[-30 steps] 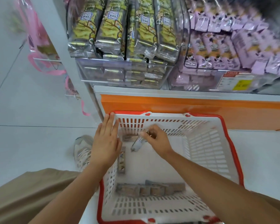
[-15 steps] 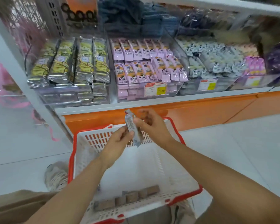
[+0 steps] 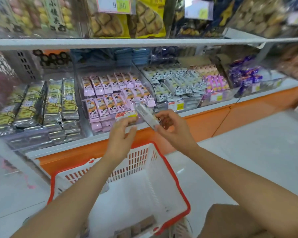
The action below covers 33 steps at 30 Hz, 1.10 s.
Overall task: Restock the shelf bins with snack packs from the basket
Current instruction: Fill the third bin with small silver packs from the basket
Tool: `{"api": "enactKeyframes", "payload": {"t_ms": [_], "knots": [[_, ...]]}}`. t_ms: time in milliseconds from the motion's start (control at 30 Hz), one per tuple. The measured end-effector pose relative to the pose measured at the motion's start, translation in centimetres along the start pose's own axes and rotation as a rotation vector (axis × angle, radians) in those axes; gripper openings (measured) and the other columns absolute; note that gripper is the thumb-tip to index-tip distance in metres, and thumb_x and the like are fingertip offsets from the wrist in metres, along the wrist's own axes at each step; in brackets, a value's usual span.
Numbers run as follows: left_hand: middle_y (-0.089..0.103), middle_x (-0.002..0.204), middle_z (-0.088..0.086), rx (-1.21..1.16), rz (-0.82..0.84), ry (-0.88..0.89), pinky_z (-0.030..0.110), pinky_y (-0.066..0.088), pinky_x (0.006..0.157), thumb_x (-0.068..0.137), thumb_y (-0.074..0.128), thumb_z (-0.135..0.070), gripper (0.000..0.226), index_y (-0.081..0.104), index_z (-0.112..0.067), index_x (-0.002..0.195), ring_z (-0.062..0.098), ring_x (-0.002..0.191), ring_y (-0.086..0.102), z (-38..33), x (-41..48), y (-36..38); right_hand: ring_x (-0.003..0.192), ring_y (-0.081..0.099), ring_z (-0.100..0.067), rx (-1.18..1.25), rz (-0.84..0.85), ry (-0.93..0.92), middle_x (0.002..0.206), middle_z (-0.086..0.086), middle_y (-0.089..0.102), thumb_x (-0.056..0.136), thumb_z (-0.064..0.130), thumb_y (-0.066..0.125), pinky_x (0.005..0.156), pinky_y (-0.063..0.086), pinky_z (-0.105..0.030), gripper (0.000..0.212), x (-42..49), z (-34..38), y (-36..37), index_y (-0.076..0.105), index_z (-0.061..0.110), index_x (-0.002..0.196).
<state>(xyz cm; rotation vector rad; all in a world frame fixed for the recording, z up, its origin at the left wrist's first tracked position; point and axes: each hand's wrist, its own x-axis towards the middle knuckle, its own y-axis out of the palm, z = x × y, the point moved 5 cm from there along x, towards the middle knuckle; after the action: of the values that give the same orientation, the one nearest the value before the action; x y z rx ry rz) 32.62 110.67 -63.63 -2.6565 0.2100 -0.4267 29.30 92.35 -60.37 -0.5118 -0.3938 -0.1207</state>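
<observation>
- The left hand (image 3: 122, 134) has let go of the snack pack (image 3: 145, 115); its fingers are loosely spread and hold nothing.
- The pack has risen from over the basket (image 3: 177, 186) to the front of the pink-pack bin (image 3: 110, 98), with the right hand (image 3: 173, 130) fingers pinching its lower end.
- Binning probably comes next, and brown packs (image 3: 141, 224) are left in the basket.
- On the shelf, yellow-green packs (image 3: 41, 103) lie left and cow-print packs (image 3: 175, 83) right, above a pale tiled floor (image 3: 248, 152).

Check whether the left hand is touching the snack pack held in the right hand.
Apart. The head view shows the left hand open beside the snack pack, with a clear gap between them; only the right hand pinches it.
</observation>
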Motion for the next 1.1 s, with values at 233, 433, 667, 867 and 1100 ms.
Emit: {"api": "enactKeyframes", "payload": {"t_ms": [233,433,667,867,1100], "knots": [[0.038,0.155,0.009,0.739,-0.14,0.161,0.041,-0.002,0.12,0.099,0.049,-0.024,0.048,0.045,-0.016,0.146,0.027,0.148,0.022,1.3,4.5,-2.0,0.069,0.048,-0.004,-0.357,-0.227,0.019,0.089,-0.003,0.056,0.088,0.017,0.068,0.061,0.038,-0.013,0.02,7.5,-2.2,-6.5,0.063,0.021,0.107],[0.043,0.152,0.011,0.859,-0.052,0.13,0.045,0.009,0.122,0.095,0.032,-0.039,0.062,0.042,-0.009,0.149,0.028,0.144,0.033,3.3,4.9,-1.6,0.081,0.048,-0.016,-0.619,-0.227,0.033,0.097,-0.001,0.051,0.089,0.019,0.066,0.072,0.043,-0.03,0.027,11.5,-4.4,-5.8,0.068,0.009,0.114],[0.046,0.149,0.011,0.828,-0.044,0.184,0.04,0.006,0.121,0.095,0.037,-0.036,0.059,0.044,-0.008,0.147,0.027,0.143,0.034,3.4,4.8,-1.8,0.105,0.047,-0.025,-0.734,-0.186,0.04,0.104,-0.007,0.051,0.091,0.022,0.066,0.079,0.045,-0.034,0.031,12.2,-5.1,-5.1,0.067,0.007,0.118],[0.045,0.147,0.01,0.774,-0.179,0.33,0.046,0.011,0.122,0.092,0.042,-0.021,0.05,0.049,-0.009,0.14,0.03,0.142,0.03,2.0,1.6,-4.1,0.087,0.052,-0.011,-0.475,-0.066,-0.215,0.097,0.001,0.054,0.089,0.014,0.067,0.076,0.047,-0.026,0.017,8.6,-0.9,-1.3,0.068,0.012,0.106],[0.052,0.128,0.015,0.878,-0.168,0.266,0.047,0.033,0.096,0.082,0.041,-0.022,0.051,0.054,-0.008,0.13,0.036,0.118,0.045,7.8,-5.6,-7.7,0.081,0.052,-0.007,-0.25,0.332,-0.131,0.092,0.01,0.055,0.09,0.02,0.065,0.073,0.042,-0.018,0.012,0.6,-2.2,12.1,0.068,0.018,0.102]]}}
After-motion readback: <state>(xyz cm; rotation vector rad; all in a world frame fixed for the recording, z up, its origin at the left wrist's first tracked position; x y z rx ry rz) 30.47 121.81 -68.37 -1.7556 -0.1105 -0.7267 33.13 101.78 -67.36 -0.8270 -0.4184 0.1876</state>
